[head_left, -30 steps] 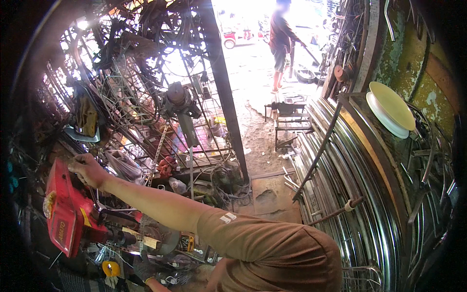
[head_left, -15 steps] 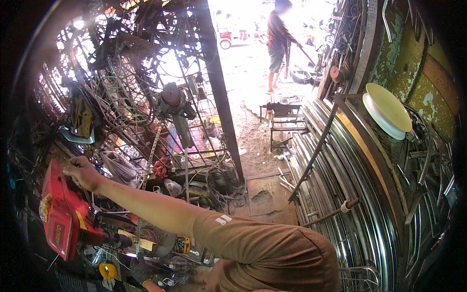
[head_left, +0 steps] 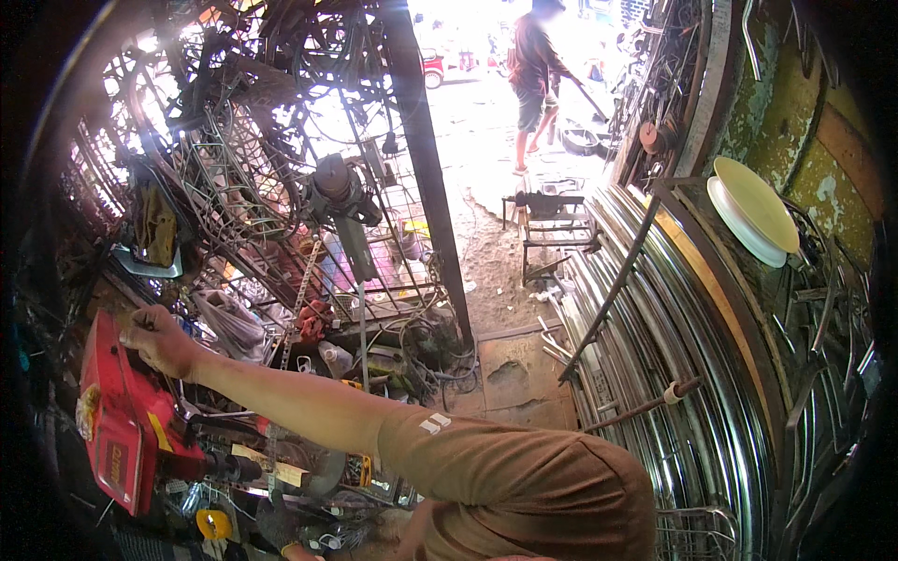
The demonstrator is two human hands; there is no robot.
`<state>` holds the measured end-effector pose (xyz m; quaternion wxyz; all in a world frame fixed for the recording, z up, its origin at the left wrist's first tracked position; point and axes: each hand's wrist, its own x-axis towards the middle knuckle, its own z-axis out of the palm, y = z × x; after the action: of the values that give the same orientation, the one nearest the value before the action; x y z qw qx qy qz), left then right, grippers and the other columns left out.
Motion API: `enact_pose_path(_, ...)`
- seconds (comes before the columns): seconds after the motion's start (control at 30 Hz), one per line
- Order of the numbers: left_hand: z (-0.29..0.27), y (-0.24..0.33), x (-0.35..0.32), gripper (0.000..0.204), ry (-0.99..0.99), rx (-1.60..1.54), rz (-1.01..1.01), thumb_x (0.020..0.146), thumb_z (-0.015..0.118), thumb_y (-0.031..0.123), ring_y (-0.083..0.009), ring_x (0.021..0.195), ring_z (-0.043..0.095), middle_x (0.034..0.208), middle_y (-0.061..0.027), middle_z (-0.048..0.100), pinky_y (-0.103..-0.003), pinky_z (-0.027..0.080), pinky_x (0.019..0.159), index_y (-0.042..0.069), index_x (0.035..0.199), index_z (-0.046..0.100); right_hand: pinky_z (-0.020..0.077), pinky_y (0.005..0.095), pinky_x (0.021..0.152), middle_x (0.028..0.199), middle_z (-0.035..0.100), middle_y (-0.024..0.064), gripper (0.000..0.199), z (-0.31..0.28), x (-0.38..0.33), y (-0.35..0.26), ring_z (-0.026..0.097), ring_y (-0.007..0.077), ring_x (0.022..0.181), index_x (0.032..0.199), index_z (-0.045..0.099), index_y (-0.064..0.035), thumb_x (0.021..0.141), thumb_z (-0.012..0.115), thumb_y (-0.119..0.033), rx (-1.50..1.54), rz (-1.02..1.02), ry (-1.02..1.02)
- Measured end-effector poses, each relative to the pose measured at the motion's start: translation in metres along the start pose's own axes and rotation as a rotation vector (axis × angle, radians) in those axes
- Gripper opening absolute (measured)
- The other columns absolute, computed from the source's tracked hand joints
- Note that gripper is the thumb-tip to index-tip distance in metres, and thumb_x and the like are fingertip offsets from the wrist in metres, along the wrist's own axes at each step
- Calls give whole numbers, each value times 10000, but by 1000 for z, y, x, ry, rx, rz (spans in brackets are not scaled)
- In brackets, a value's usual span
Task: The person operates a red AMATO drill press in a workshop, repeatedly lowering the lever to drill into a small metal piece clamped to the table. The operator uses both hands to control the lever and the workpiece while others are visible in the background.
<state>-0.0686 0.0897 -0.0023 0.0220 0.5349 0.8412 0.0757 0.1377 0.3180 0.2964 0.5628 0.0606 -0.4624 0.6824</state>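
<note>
My right arm, in a brown sleeve, stretches across to the left. My right hand (head_left: 161, 342) is closed at the far end of a red drill press (head_left: 126, 449), against the edge of its housing; whatever its fingers grip is hidden. A metal lever (head_left: 217, 413) sticks out from the machine's side, below my forearm. Low in the picture, my left hand (head_left: 274, 522) wears a dark glove with a yellowish cuff. It lies in shadow below a small wooden block (head_left: 271, 465), near the machine's dark cylindrical part (head_left: 232, 467). Its fingers cannot be made out.
A yellow tape-like object (head_left: 213, 524) sits by the drill press. Long metal pipes (head_left: 655, 374) fill a rack at the right, beside a pale yellow-and-white spool (head_left: 756, 210). Cables hang on a wire grille (head_left: 383, 271). A metal stand (head_left: 552, 229) and a person (head_left: 533, 84) are ahead.
The view has shifted slightly, so most things sit a little lower or farther right. My right hand stays at the drill press. The person outside has shifted their legs mid-step.
</note>
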Motion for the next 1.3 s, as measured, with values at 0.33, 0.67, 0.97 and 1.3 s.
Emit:
enact_pose_path(0.33, 16, -22, 13, 463, 87, 155, 105, 937, 525, 394, -411, 995, 598, 981, -253, 644, -479, 479, 847, 13, 1185, 610, 327, 262, 494, 733, 506, 11, 229, 2, -6, -4, 441, 96, 569, 1006, 516, -90, 878, 668, -205, 67, -64, -3)
enact_pose_path(0.67, -5, 1, -3, 751, 60, 1, 119, 895, 523, 560, -433, 1127, 557, 1178, -328, 590, -454, 427, 969, -140, 1159, 583, 284, 267, 472, 645, 448, -16, 149, 8, -12, -15, 411, 87, 541, 817, 538, -85, 883, 626, -185, 51, -94, 13)
enact_pose_path(0.97, -6, 6, -4, 728, 65, -55, 55, 887, 569, 544, -438, 1089, 580, 1158, -308, 611, -463, 447, 939, -137, 1142, 597, 288, 278, 457, 611, 424, -28, 135, 6, -15, -18, 391, 85, 502, 836, 534, -90, 892, 607, -189, -43, -80, 13)
enact_pose_path(1.3, -2, -6, -6, 666, 102, 270, 330, 917, 514, 535, -422, 1076, 573, 1142, -282, 620, -477, 457, 915, -90, 1122, 617, 291, 281, 412, 646, 469, -1, 136, 0, -3, 9, 409, 98, 468, 856, 526, -97, 876, 632, -179, 91, -36, 86)
